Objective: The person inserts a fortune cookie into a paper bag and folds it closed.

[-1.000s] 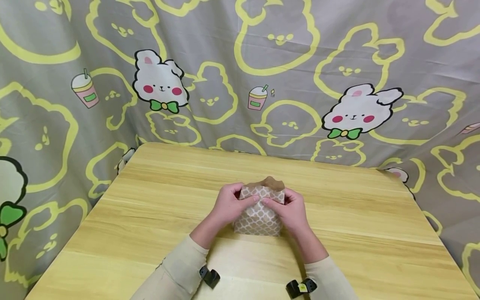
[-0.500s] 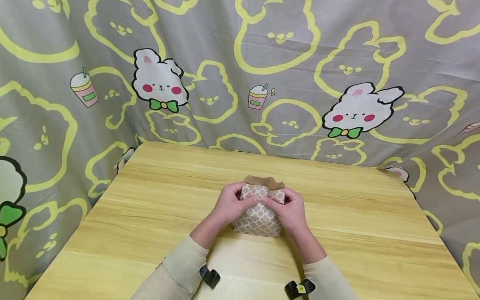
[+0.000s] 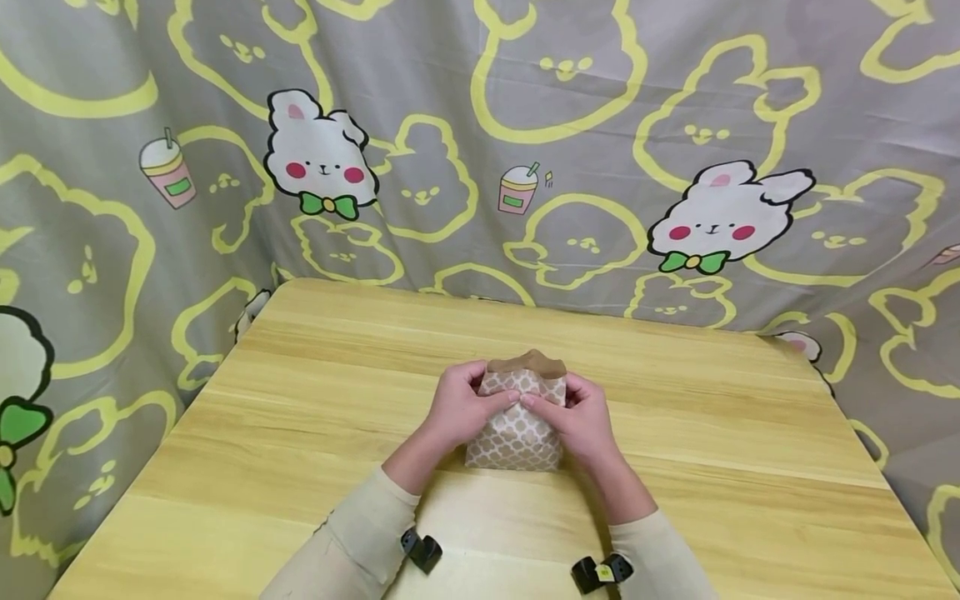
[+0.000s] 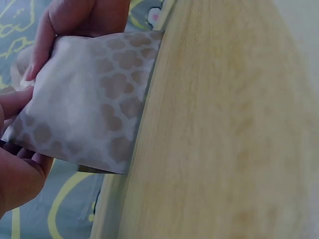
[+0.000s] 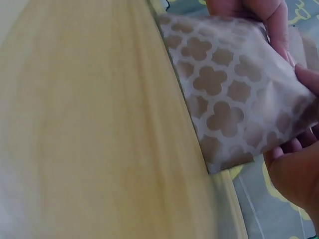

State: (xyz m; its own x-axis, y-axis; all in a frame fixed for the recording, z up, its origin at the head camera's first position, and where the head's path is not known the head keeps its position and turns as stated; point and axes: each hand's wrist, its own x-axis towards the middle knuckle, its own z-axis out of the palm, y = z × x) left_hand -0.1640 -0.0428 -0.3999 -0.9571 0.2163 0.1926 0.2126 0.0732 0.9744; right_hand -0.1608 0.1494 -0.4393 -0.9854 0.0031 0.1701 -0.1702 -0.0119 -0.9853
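A small brown paper bag [image 3: 517, 442] with a white quatrefoil pattern stands upright near the middle of the wooden table. My left hand [image 3: 462, 402] grips its left side, and my right hand [image 3: 587, 415] grips the right. Both thumbs press on the front face and meet near its middle; the other fingers are mostly hidden behind the paper. Above the hands the plain brown top edge [image 3: 534, 363] looks wavy and crumpled. In the left wrist view the bag's lower part [image 4: 114, 99] is near the tabletop. The right wrist view shows the patterned face [image 5: 219, 89] bulging slightly.
The wooden table [image 3: 300, 400] extends on all sides of the bag. A grey curtain [image 3: 442, 92] printed with rabbits and cups hangs behind it and along both sides. Black wrist cameras [image 3: 602, 573] sit on the sleeves.
The bag's brown top edge has shifted shape between the frames, rising to a peak again now. Both hands stay nearly in place, their thumbs still together on the front.
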